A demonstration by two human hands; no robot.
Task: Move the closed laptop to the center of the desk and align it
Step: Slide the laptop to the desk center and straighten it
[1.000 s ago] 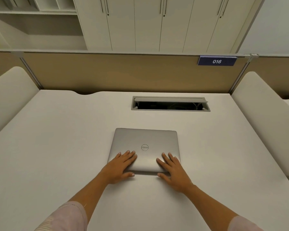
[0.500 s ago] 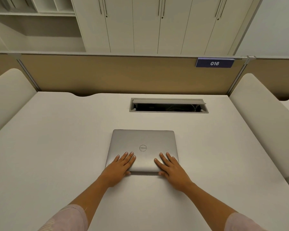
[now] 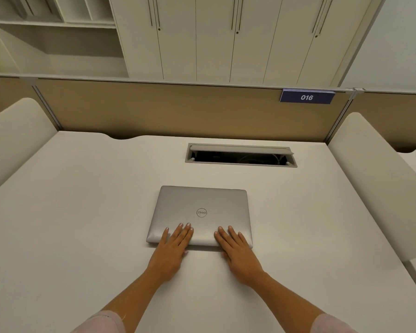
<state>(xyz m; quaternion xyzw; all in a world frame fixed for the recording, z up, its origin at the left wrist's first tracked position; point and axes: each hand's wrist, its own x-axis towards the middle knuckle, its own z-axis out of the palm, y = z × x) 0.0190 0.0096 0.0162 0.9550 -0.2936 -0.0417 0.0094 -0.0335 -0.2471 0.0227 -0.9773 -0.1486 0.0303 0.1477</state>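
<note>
The left hand point(image 3: 172, 251) lies flat at lower centre of the frame, fingers spread and extended, fingertips resting on the near left part of the closed silver laptop point(image 3: 200, 213), palm on the white worktop point(image 3: 82, 224) just below the laptop's near edge. The laptop sits flat at mid-frame, its round logo facing up, its edges roughly square to the worktop, below the open cable tray point(image 3: 240, 156). To the right, the right hand point(image 3: 239, 254) mirrors the first: flat, fingers apart, tips pressed on the lid's near right part. Neither hand grips anything. A blue "016" sign point(image 3: 306, 97) hangs on the partition at upper right.
</note>
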